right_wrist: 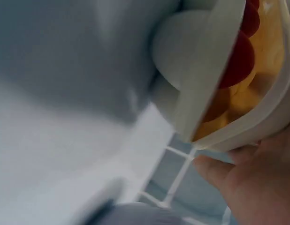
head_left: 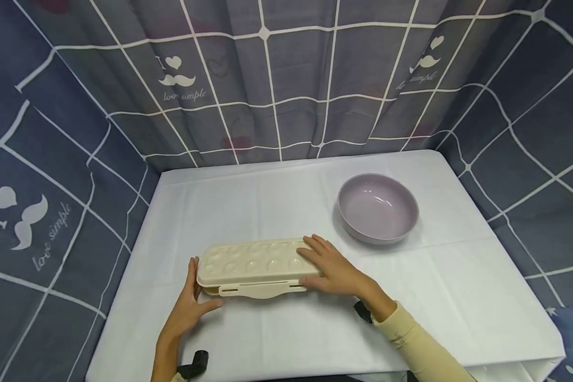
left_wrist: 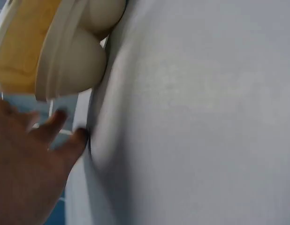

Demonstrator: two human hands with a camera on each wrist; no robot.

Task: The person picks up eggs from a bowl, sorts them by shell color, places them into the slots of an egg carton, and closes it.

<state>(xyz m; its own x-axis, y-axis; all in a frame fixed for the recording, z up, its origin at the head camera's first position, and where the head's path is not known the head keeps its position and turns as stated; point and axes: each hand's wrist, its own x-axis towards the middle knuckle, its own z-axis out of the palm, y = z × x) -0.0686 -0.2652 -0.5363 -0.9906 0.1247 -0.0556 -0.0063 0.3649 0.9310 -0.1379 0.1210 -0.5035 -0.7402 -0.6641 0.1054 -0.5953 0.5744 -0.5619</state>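
A long cream egg box (head_left: pixel 253 263) with round bumps across its lid lies on the table. Its front latch flap (head_left: pixel 262 289) sticks out, and a gap shows between lid and base. Through that gap, in the right wrist view, I see several red round things (right_wrist: pixel 240 61) in the cups. My left hand (head_left: pixel 186 312) is at the box's left end, fingers extended along that side and thumb spread out in front. Over the right end lies my right hand (head_left: pixel 331 268), its fingers resting on the lid and its thumb by the front edge.
A mauve round bowl (head_left: pixel 378 208) stands on the white-covered table (head_left: pixel 248 201), behind and right of the box. Dark checked curtains (head_left: pixel 296 79) hang along the back and both sides.
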